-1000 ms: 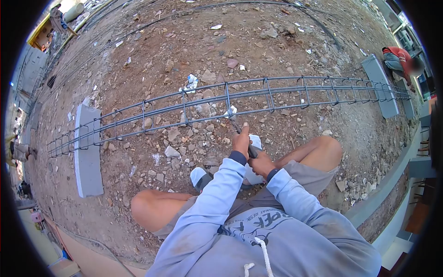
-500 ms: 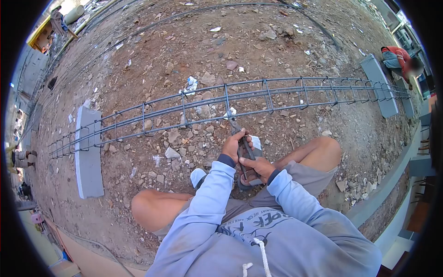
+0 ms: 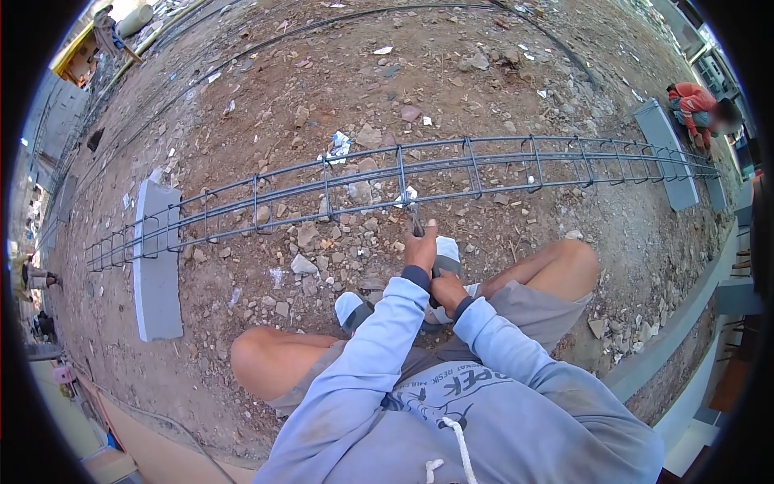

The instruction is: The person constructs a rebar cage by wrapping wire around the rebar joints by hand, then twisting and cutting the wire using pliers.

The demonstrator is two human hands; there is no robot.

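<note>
Upper garment [image 3: 516, 427]: grey-blue body, dark printed lettering [image 3: 451, 382] across the chest, 1 white drawstring [image 3: 461, 448] with 2 visible ends. Sleeves [image 3: 375, 339]: 2, long, light blue, brownish smudges on the fabric. Cuffs [image 3: 416, 277]: 2, dark, fitted at the wrists. Left hand [image 3: 420, 252] and right hand [image 3: 448, 289]: bare. Shorts [image 3: 528, 315]: grey-brown, plain. Footwear [image 3: 349, 307]: white toe sections, darker grey bands behind.

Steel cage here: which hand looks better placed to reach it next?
Probably the left hand: it grips the tool nearer the steel cage, while the right hand sits farther back.
</note>
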